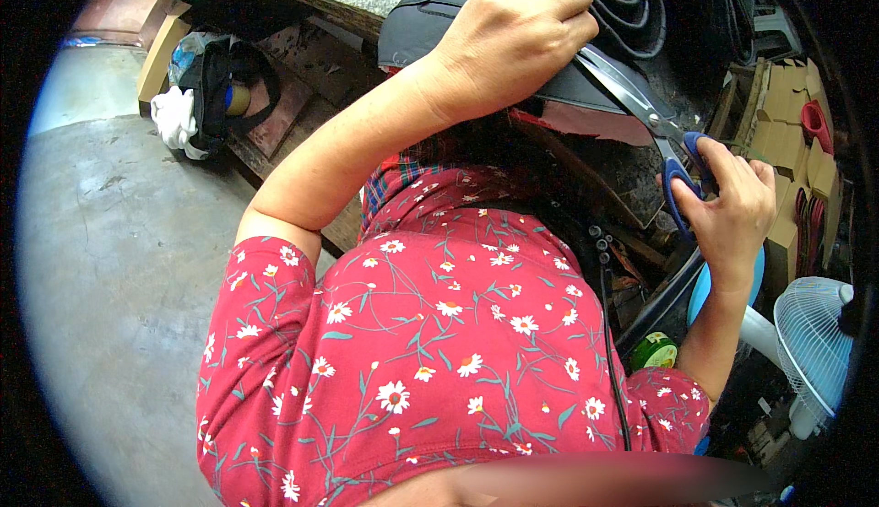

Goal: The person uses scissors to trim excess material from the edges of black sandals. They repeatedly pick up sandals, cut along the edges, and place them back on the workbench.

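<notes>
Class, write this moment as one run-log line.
left hand: over dark material, grip hidden | right hand: holding blue-handled scissors | blades: pointing toward left hand | fan: lower right

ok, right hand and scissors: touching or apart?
Touching. The head view shows the right hand wrapped around the blue handles of the scissors, thumb at one loop, fingers at the other.

One fisheye view looks steeply down from the wearer's head; the floral shirt (439,338) lies close below; left hand (517,40) and right hand (735,210) show farther out.
</notes>
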